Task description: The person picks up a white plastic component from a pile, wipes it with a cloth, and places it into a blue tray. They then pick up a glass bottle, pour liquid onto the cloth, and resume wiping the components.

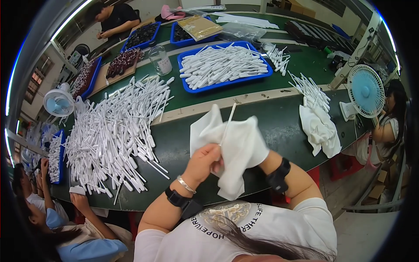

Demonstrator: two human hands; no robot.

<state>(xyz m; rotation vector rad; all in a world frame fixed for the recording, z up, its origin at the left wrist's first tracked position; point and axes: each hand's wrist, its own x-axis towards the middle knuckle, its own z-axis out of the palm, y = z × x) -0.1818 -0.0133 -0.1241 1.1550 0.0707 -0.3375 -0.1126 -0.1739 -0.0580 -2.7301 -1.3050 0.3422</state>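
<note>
Over the dark green table, my left hand (205, 161) is closed in a pinch on a thin white plastic stick (230, 118), which points up and away from me. A white cloth (242, 153) is bunched around and behind the stick. It covers my right hand, whose fingers are hidden; only the wrist (271, 161) shows below it. The cloth is lifted and gathered over that hand, and its right edge is blurred. Left of my hands spreads a big loose pile of white plastic sticks (113, 131) with thicker handle ends.
Beyond my hands, a blue tray (187, 87) holds many white sticks. At right lie a smaller bunch of sticks (310, 89), another white cloth (321, 129) and a fan (365, 91). A clear jar (160, 61) stands behind the pile. Co-workers sit at left, right and far left.
</note>
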